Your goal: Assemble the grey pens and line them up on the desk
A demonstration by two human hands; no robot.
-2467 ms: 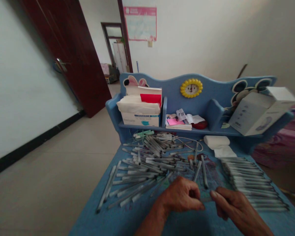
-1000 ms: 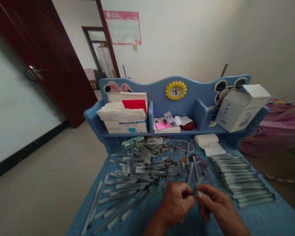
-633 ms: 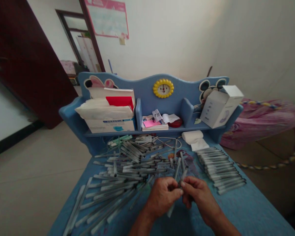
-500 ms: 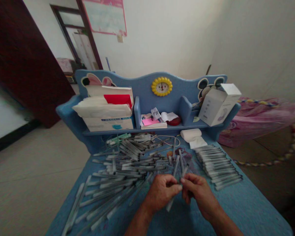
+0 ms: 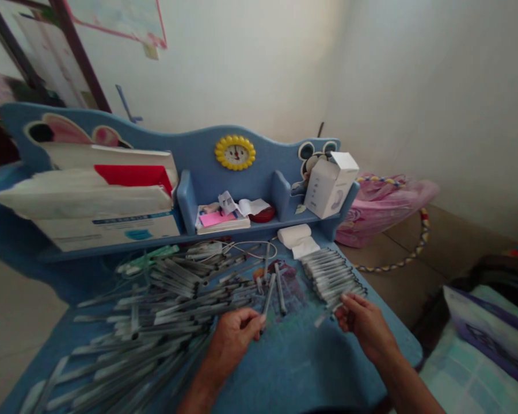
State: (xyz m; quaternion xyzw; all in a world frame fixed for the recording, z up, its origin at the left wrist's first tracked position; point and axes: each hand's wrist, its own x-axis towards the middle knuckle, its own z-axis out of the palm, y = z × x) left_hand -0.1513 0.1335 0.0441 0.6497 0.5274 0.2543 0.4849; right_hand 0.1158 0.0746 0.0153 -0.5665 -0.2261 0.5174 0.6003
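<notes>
My left hand is pinched closed on the lower end of a slim clear pen, which slants up and away from the fingertips. Over at the near end of a neat row of pens, my right hand grips another pen between thumb and fingers; its pale end points to the left. One more loose pen lies just right of the pen in my left hand. A large untidy heap of pens with dark ends spreads across the left of the desk.
Behind the pens stands a blue shelf with a mask box, papers and a white box. A white paper roll and a looped cable lie near its foot. Bedding is at the right.
My hands have parted: the right one has moved right with a pen to the neat row, while the left stays near the heap. The camera view has turned right.
</notes>
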